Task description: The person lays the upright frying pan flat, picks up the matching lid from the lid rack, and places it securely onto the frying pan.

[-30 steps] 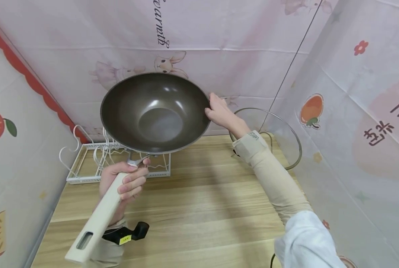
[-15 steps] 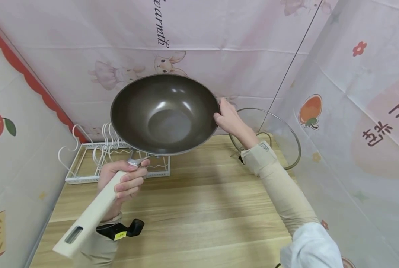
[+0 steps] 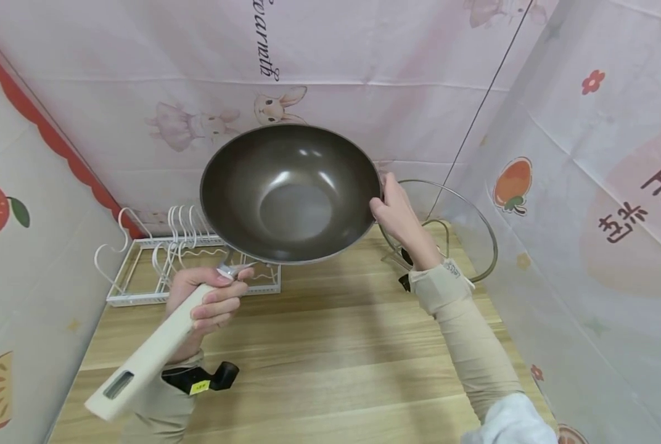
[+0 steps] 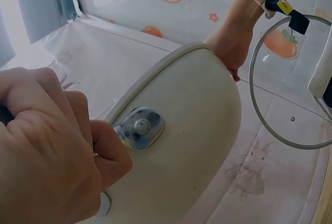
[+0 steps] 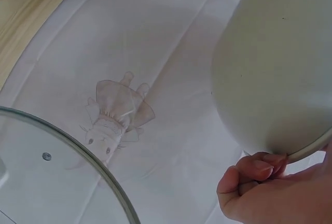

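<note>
A wok with a dark brown inside and a cream outside is held up over the table, its bowl tilted toward the head camera. My left hand grips its long cream handle close to the metal joint. At the opposite side, my right hand pinches the rim between thumb and fingers. In the left wrist view the cream underside shows, with a metal bracket bolted to it. The right wrist view has the curled right fingers at the rim.
A white wire rack stands at the back left of the wooden table, partly behind the wok. A glass lid with a metal rim stands on edge at the back right, beside the right forearm. Printed cloth walls enclose the table.
Both hands have shifted the wok to the right, and slightly down. The handle has swung a little, its free end moving left. Rack and lid stay where they were.
</note>
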